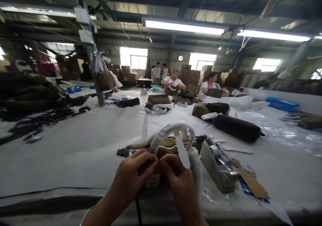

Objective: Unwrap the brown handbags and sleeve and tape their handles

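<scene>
A brown handbag (164, 143) with a silver zipper lies right in front of me on the white table. Its handles (161, 133) are wrapped in white padding. A white strip with a notched edge (184, 154) hangs from the handle beside my right hand. My left hand (134, 170) and my right hand (179, 177) meet at the near side of the bag. Thumbs and fingertips of both are pinched together on something tiny that I cannot make out. Below the fingers shows a pale label (153, 180), partly hidden.
A grey tape dispenser (218, 167) stands right of the bag, beside brown cardboard pieces (253, 179). Brown bags (237, 127) lie farther back. Dark straps (50, 118) are heaped at left by a metal post (93, 61). Two co-workers (173, 80) handle bags across the table.
</scene>
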`<state>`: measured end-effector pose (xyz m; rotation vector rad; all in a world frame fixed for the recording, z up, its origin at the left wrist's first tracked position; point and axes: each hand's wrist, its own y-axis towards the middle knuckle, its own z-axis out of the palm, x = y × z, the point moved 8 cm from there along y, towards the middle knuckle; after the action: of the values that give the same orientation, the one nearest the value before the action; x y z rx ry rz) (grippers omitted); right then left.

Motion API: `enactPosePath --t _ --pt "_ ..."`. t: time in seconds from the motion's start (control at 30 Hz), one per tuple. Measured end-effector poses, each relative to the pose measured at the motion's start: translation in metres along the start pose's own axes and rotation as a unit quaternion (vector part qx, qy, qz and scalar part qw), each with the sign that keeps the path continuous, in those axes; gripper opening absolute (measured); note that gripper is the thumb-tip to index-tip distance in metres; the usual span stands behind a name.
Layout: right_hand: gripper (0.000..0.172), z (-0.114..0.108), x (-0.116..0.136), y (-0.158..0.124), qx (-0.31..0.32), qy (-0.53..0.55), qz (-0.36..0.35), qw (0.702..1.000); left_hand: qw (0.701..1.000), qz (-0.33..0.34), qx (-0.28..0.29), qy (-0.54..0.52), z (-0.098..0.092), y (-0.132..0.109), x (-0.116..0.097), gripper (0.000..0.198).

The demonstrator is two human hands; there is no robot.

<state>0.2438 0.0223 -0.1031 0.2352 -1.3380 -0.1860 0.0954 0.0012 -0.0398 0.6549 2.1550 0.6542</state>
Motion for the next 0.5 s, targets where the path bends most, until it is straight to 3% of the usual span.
enactPosePath --t 0.2,0.33,0.5 --pt "0.008 -0.005 0.003 -0.003 -0.015 -0.089 -0.026 0.996 1.0 0.006 0.007 -0.003 0.002 -0.001 0.0 0.008" --pt "0.007 -0.007 0.016 -0.006 -0.031 -0.218 -0.109 0.969 1.0 0.015 0.023 0.003 0.006 -0.002 0.002 0.008" --pt "0.013 -0.004 0.022 -0.008 -0.027 -0.275 -0.159 0.948 0.999 0.022 0.029 0.002 0.008 -0.003 0.003 0.008"
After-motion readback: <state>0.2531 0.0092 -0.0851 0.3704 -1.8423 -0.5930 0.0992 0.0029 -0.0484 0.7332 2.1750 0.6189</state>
